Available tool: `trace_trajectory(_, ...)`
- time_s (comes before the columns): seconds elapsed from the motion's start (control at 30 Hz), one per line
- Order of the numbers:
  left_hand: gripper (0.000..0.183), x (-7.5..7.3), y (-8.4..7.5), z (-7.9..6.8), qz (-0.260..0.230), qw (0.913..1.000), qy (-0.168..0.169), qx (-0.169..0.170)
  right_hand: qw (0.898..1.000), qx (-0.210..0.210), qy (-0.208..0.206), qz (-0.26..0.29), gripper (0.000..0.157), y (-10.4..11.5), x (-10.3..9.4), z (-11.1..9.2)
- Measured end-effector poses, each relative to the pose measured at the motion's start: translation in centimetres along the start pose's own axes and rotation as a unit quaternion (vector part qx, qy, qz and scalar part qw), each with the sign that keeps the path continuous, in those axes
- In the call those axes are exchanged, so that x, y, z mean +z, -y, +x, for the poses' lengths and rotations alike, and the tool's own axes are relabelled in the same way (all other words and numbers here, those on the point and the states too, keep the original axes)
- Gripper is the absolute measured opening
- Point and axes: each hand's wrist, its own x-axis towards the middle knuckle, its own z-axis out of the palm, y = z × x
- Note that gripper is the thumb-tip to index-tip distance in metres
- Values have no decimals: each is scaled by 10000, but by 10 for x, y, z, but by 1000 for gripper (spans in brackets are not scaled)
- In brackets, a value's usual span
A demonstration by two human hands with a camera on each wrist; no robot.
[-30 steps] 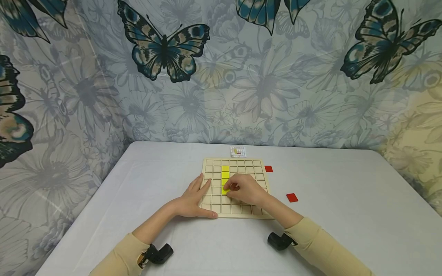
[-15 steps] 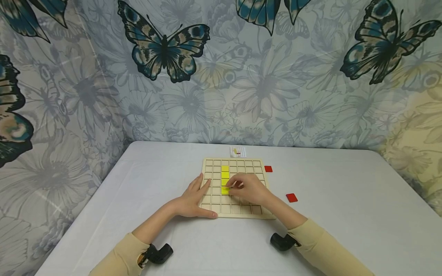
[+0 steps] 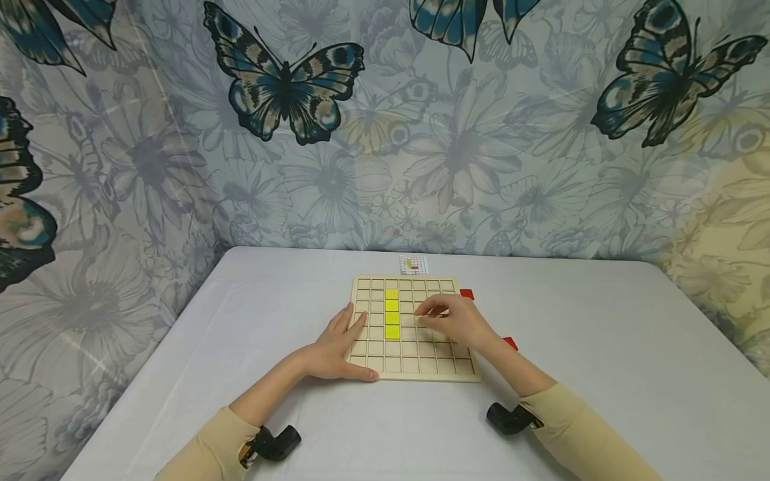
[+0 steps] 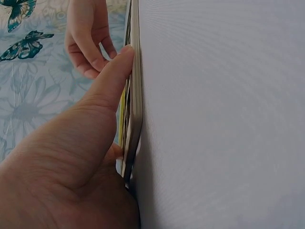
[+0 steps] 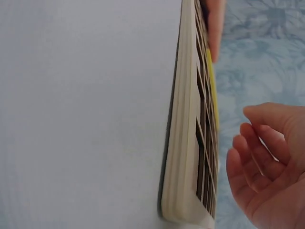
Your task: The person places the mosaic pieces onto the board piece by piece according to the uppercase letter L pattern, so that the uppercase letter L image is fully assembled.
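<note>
Four yellow tiles (image 3: 392, 318) lie in one column of your gridded board (image 3: 410, 349), whose cells likely keep them aligned. Your left hand (image 3: 329, 349), fingers spread and grasping nothing, rests on its left and near edges, seemingly steadying it. Your right hand (image 3: 458, 321) hovers above, grip loosely curled, empty. Red tiles (image 3: 466, 294) sit rightward on the tabletop (image 3: 577, 321), apparently for easy reach; a card (image 3: 414, 265) lies beyond.

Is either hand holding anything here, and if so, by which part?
Nothing is visibly held. The right hand hovers over the board, apparently empty; the left hand only rests along the board's left and near edges.
</note>
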Motion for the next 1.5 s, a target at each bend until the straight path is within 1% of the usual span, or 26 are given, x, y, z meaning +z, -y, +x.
trace_trajectory(0.1, 115, 0, 0, 0, 16, 10000, -2, 10, 9998, 198, -72, 12, 7, -3, -5, 0)
trace_trajectory(0.23, 114, -1, -1, 0, -10, 10000, 4, 20, 9992, 358, -127, 89, 12, -7, -11, 0)
trace_trajectory(0.5, 115, 0, 0, 0, 45, 10000, 9, -4, 9985, 384, -189, 333, 25, -19, -24, 1)
trace_trajectory(0.77, 115, 0, 0, -1, -13, 10000, 14, -19, 9986, 415, -247, 217, 33, -32, -36, 2)
trace_trajectory(0.93, 115, 0, -1, -1, -20, 10000, 6, -14, 9975, 615, -310, 176, 36, -39, -43, 3)
trace_trajectory(1.13, 115, 0, 0, -1, 8, 10000, -11, -45, 9954, 844, -361, 262, 38, -48, -49, 6)
trace_trajectory(1.33, 114, 1, 0, -1, 30, 10000, -17, -58, 9936, 1057, -396, -46, 39, -54, -54, 11)
trace_trajectory(1.5, 114, 1, -1, -1, 17, 10000, -21, -47, 9919, 1196, -340, -267, 40, -60, -57, 13)
